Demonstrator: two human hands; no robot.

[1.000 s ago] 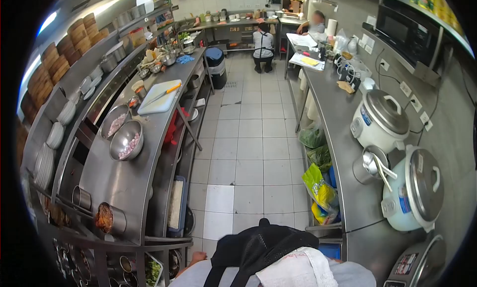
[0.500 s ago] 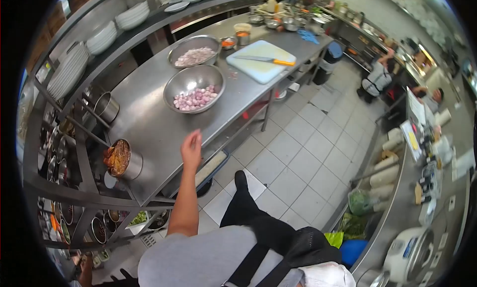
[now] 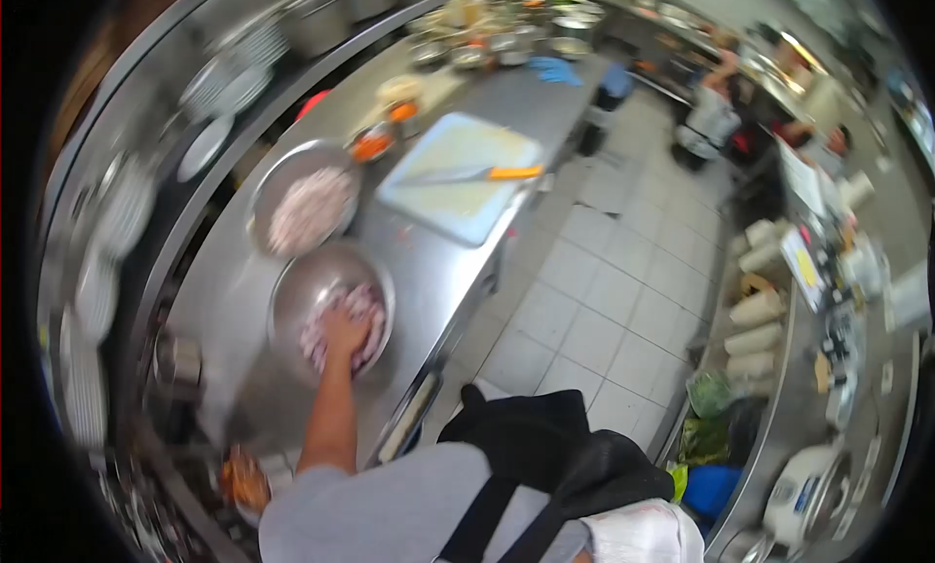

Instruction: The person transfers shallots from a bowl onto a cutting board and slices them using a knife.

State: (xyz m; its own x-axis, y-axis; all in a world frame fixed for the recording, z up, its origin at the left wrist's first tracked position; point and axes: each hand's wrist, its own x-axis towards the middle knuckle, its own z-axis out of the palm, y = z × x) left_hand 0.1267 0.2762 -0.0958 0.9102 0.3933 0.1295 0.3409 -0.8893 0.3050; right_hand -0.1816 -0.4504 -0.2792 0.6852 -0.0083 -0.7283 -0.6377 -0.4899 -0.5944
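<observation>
My left hand reaches down into a steel bowl and touches the peeled shallots inside it. Blur and the shallots hide how far its fingers are closed. Just beyond sits a second steel bowl, filled with pale sliced pieces. To the right of the bowls lies a white cutting board, with a knife with an orange handle resting across it. My right hand is out of view.
Small containers of orange food stand behind the board. A blue glove lies at the counter's far end. Stacked plates line the left shelf. Another person is at the far right. A rice cooker sits on the right counter.
My left hand has gone from beside the counter's edge into the bowl of shallots. The view has shifted closer to the counter, and the far person has moved slightly.
</observation>
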